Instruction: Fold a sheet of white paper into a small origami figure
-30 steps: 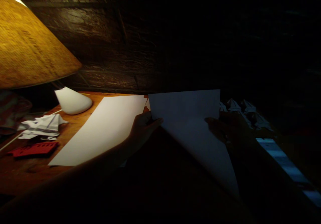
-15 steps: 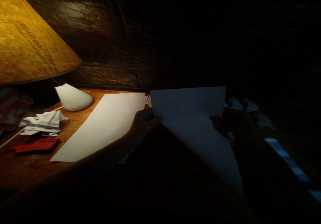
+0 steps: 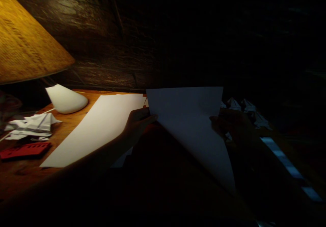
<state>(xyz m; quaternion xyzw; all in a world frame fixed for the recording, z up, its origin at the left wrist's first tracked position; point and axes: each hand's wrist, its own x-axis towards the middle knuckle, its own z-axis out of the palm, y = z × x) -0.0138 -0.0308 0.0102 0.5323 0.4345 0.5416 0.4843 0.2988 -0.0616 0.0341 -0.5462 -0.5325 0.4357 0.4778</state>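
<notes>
A sheet of paper point(image 3: 188, 118) is held up above the table between both my hands, in deep shade. My left hand point(image 3: 139, 120) pinches its left edge with the thumb on the near face. At the right edge my right hand point(image 3: 226, 120) grips it the same way, its fingers mostly lost in the dark. The lower part of the sheet slants to a corner at the bottom right and bends a little. More white paper point(image 3: 96, 128) lies flat on the table to the left, partly behind my left forearm.
A lamp with a yellow-brown shade point(image 3: 30, 43) and white base point(image 3: 66, 98) stands at the left. Near it lie folded paper point(image 3: 33, 126) and a red object point(image 3: 25, 150). Several folded paper pieces point(image 3: 248, 105) and a pale bluish strip point(image 3: 281, 157) are at the right. A dark wall rises behind.
The whole view has shifted a little, so everything sits slightly further left. Both hands keep their hold on the sheet, which looks almost the same.
</notes>
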